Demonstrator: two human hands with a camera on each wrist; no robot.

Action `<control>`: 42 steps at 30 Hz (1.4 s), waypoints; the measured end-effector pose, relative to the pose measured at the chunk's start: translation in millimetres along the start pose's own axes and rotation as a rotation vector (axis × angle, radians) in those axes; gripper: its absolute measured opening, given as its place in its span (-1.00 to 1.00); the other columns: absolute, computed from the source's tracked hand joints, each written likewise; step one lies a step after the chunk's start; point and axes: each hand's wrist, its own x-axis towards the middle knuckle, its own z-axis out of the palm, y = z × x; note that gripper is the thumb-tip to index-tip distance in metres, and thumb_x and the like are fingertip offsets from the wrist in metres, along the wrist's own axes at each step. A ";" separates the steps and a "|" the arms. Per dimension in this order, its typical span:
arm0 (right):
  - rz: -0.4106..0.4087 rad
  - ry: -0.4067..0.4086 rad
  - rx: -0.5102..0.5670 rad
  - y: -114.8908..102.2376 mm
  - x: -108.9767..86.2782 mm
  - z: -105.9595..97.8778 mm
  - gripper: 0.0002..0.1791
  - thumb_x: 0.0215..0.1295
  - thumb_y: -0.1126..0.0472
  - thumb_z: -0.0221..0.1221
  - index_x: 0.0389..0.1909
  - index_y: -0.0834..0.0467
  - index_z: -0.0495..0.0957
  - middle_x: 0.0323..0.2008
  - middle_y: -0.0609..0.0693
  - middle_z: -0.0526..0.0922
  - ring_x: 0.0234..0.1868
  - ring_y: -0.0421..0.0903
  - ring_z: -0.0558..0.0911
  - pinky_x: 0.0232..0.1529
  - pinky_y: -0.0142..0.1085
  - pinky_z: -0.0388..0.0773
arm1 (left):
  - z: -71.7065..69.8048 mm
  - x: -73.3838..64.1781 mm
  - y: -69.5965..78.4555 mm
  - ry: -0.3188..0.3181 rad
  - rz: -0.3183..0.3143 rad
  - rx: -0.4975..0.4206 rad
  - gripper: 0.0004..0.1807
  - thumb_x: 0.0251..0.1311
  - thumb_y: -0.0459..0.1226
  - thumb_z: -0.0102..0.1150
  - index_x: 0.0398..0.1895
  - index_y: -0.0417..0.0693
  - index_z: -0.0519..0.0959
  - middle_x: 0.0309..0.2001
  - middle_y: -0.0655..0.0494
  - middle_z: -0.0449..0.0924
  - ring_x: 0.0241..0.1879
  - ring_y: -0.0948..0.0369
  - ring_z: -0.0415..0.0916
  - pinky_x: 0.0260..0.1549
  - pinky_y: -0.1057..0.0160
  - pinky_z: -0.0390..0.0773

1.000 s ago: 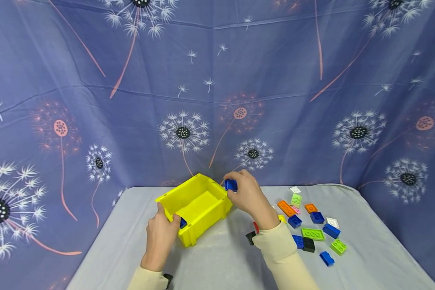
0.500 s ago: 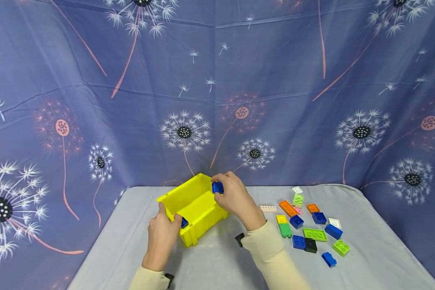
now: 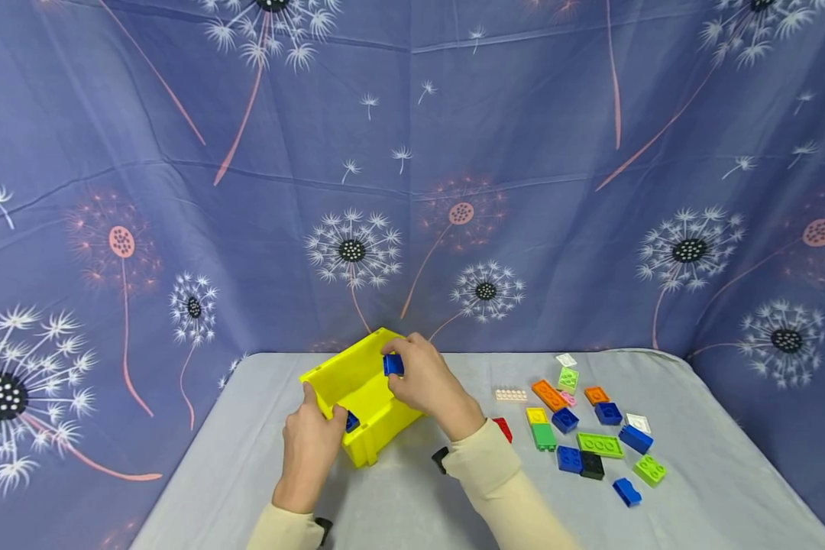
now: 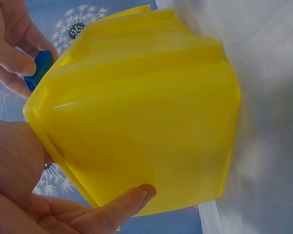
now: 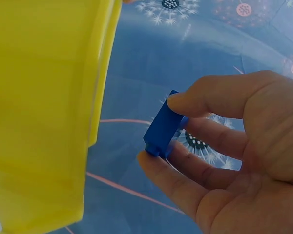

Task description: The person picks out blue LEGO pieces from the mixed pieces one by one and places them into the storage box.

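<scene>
A yellow plastic bin stands at an angle on the table, its hollow facing up. My left hand grips its left end wall, and in the left wrist view one finger lies along the outside. Inside, close to the left thumb, is a blue brick, partly hidden. Over the bin's right part, my right hand pinches another blue brick between thumb and fingers. The right wrist view shows this blue brick held at the fingertips, apart from the bin's wall.
Loose bricks in several colours lie at the table's right, among them a green brick, a black brick and a long orange brick. A red brick lies near the right sleeve. A patterned blue cloth hangs behind the table.
My right hand has moved left with the blue brick, from the bin's right end to over its inside. The left hand keeps its grip. Bricks behind the right arm have come into view.
</scene>
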 end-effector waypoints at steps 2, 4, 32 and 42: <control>-0.009 0.000 0.001 -1.9 0.4 2.3 -0.55 0.25 0.26 0.34 0.18 0.08 0.64 -0.01 0.13 0.59 -0.13 0.00 0.58 -0.08 -0.16 0.65 | -0.3 -0.6 0.4 0.000 0.003 -0.005 -0.06 0.34 -0.16 0.15 0.61 -0.43 -0.05 -0.75 0.10 0.32 -0.86 0.21 0.21 -0.82 0.31 0.30; -0.015 0.001 -0.002 -2.9 1.4 5.0 -0.56 0.25 0.26 0.34 0.18 0.08 0.64 -0.02 0.12 0.59 -0.15 -0.02 0.58 -0.10 -0.18 0.65 | -0.5 -1.0 0.4 0.002 0.009 -0.008 -0.06 0.34 -0.17 0.16 0.61 -0.44 -0.05 -0.75 0.11 0.32 -0.86 0.21 0.21 -0.82 0.31 0.30; 0.011 -0.083 -0.058 -11.6 9.1 35.8 -0.55 0.27 0.23 0.34 0.20 0.07 0.63 0.05 0.05 0.60 -0.07 -0.08 0.57 0.03 -0.21 0.62 | -0.9 -0.7 -2.3 0.014 0.028 0.004 -0.07 0.33 -0.20 0.18 0.59 -0.48 -0.03 -0.75 0.08 0.35 -0.87 0.21 0.21 -0.83 0.32 0.29; -0.007 -0.075 -0.055 -11.1 10.0 42.4 -0.58 0.23 0.25 0.36 0.14 0.08 0.67 0.00 0.03 0.62 -0.08 -0.07 0.58 0.04 -0.20 0.61 | -2.1 0.1 -1.1 0.005 0.035 0.010 -0.08 0.34 -0.20 0.15 0.58 -0.49 -0.02 -0.77 0.10 0.33 -0.88 0.23 0.15 -0.85 0.32 0.26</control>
